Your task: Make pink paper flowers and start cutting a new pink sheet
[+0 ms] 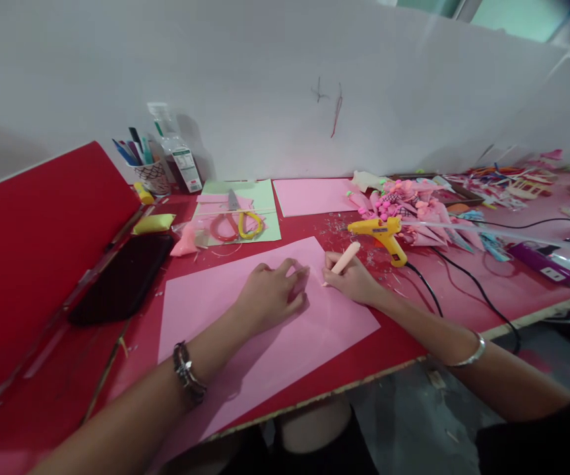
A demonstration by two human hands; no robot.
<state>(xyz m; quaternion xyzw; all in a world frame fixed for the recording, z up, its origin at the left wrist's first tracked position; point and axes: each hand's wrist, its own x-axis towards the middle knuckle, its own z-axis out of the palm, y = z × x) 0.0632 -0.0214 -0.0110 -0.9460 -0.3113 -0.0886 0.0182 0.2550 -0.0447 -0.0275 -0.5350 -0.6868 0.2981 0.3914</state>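
Observation:
A large sheet of pink paper (pixel 265 349) lies on the red tabletop in front of me, reaching the near edge. My left hand (pixel 272 297) rests on it with the fingers spread, holding nothing. Beside it to the right, my right hand (pixel 351 280) is closed around a thick pale-peach pen (pixel 347 256), whose tip points down at the paper near its right side. Any mark under the tip is too faint to make out. A yellow glue gun (pixel 381 232) lies just beyond my right hand.
Scissors (pixel 238 224) lie on pale green paper (pixel 272 221) behind the sheet. A phone (pixel 124 280) lies at left, near a pen cup (pixel 151 177) and bottle (pixel 183 165). Pink paper cones (pixel 428 218) are piled at right, with black cables (pixel 483 307) near a purple device (pixel 549 262).

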